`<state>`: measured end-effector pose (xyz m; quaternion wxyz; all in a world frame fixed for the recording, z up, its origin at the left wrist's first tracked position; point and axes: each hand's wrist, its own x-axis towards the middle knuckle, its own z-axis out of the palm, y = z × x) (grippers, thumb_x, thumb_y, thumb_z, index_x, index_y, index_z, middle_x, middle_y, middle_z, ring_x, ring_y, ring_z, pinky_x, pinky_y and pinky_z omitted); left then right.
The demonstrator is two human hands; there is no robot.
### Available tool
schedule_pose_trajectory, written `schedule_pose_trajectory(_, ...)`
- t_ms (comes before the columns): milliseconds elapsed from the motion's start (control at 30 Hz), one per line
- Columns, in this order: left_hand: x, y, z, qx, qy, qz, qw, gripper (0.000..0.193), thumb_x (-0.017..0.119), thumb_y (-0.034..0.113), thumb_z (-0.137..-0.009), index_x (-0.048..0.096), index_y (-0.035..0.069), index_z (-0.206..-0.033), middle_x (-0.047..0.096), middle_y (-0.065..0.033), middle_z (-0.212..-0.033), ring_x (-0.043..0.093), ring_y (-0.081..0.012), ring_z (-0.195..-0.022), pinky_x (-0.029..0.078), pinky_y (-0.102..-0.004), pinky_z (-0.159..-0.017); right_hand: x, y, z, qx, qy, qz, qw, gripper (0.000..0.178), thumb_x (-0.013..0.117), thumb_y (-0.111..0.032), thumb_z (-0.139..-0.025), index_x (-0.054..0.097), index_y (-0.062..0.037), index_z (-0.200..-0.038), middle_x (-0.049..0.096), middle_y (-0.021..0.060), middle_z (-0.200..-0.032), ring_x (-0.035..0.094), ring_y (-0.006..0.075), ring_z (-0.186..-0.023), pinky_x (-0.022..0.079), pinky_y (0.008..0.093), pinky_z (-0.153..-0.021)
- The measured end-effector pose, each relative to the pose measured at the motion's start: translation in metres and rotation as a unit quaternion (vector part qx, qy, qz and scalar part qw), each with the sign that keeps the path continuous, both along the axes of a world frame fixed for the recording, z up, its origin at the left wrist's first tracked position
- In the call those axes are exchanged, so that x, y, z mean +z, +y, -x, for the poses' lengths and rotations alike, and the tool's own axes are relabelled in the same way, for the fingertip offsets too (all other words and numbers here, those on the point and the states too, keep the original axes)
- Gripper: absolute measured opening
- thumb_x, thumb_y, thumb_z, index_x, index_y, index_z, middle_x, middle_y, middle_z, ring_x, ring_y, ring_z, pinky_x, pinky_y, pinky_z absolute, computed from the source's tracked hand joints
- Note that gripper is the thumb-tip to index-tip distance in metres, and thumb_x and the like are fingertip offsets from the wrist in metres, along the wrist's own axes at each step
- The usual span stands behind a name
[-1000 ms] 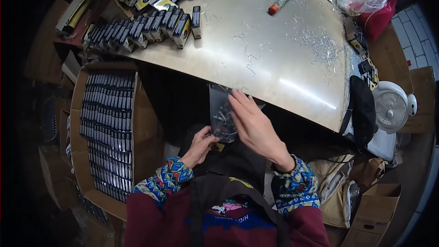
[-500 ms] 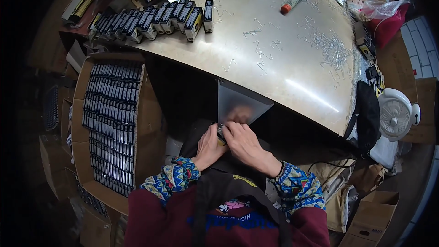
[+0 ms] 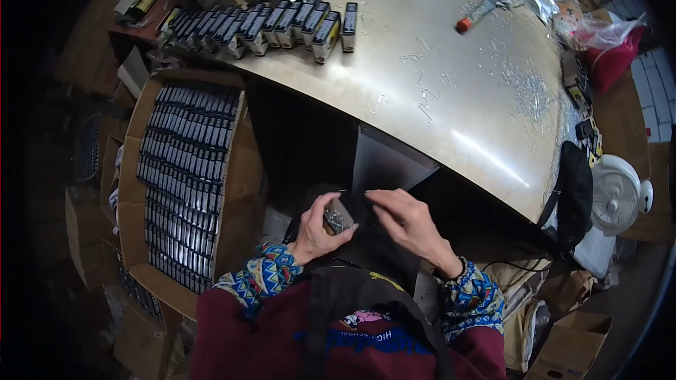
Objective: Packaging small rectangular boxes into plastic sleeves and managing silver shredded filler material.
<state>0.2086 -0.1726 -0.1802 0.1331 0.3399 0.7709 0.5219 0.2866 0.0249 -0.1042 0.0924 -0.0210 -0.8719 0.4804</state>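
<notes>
My left hand (image 3: 318,228) is closed around a small clear bag of tiny metal parts (image 3: 338,217), held low in front of my lap. Right beside it, my right hand (image 3: 408,226) rests with its fingers curled on dark cloth, fingertips touching the bag's edge. A grey sheet-like plastic bag (image 3: 386,162) stands upright just beyond both hands, below the edge of the metal table (image 3: 451,105). A row of small black-and-yellow boxes (image 3: 282,22) lies at the table's far left.
An open cardboard carton (image 3: 134,169) packed with rows of black boxes (image 3: 184,176) stands at my left. A marker with an orange cap (image 3: 475,15) and scattered metal staples (image 3: 524,84) lie on the table. A white fan (image 3: 620,193) and more cartons sit at right.
Both hands came down from the raised clear bag to my lap. The left hand now grips the small bag of parts, and the grey bag stands beyond them.
</notes>
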Motion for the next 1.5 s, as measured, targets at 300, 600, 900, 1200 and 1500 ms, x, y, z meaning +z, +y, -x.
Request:
schedule_pose_trajectory(300,0.024,0.046,0.021,-0.034,0.021,-0.051,0.998,0.082,0.083,0.014,-0.062,0.042,0.000,-0.131,0.057,-0.0177,-0.111,0.059,-0.0310,-0.095,0.049,-0.0353,-0.084,0.025,0.003,0.012,-0.063,-0.050,0.003,0.997,0.017,0.064,-0.007,-0.083,0.066,0.0006,-0.099,0.067,0.0172,-0.086,0.064,0.0338,-0.076,0.052,0.0359,-0.066)
schedule_pose_trajectory(600,0.045,0.075,0.030,-0.031,0.051,-0.010,0.998,0.081,0.080,0.013,-0.067,0.036,-0.002,-0.133,0.054,-0.0205,-0.118,0.057,-0.0325,-0.102,0.046,-0.0370,-0.090,0.036,0.039,0.020,-0.178,-0.110,0.051,0.977,0.020,0.068,-0.007,-0.084,0.066,0.0026,-0.101,0.068,0.0075,-0.082,0.063,0.0107,-0.075,0.050,0.0251,-0.066)
schedule_pose_trajectory(900,0.059,0.082,0.033,-0.006,-0.014,-0.030,0.999,0.071,0.080,0.013,-0.067,0.040,-0.001,-0.125,0.060,-0.0199,-0.105,0.063,-0.0320,-0.096,0.051,-0.0368,-0.081,0.016,0.015,0.018,-0.231,0.016,0.141,0.963,0.049,0.070,-0.008,-0.083,0.052,-0.0015,-0.128,0.059,0.0150,-0.123,0.059,0.0196,-0.103,0.048,0.0317,-0.089)
schedule_pose_trajectory(1200,0.061,0.087,0.039,-0.025,0.091,-0.061,0.994,0.076,0.079,0.015,-0.069,0.037,0.001,-0.131,0.058,-0.0227,-0.113,0.062,-0.0396,-0.099,0.053,-0.0405,-0.081,0.004,0.011,0.014,-0.164,0.126,-0.099,0.973,0.038,0.069,-0.002,-0.079,0.062,0.0004,-0.116,0.060,0.0197,-0.117,0.058,0.0310,-0.107,0.047,0.0363,-0.091)
schedule_pose_trajectory(1500,0.065,0.087,0.036,-0.090,-0.066,-0.109,0.988,0.082,0.077,0.011,-0.069,0.030,0.006,-0.137,0.057,-0.0166,-0.116,0.061,-0.0293,-0.105,0.050,-0.0356,-0.088,0.001,0.011,0.010,-0.233,0.096,0.343,0.905,0.030,0.064,-0.003,-0.088,0.058,0.0021,-0.117,0.063,0.0095,-0.105,0.062,0.0119,-0.086,0.051,0.0256,-0.074)
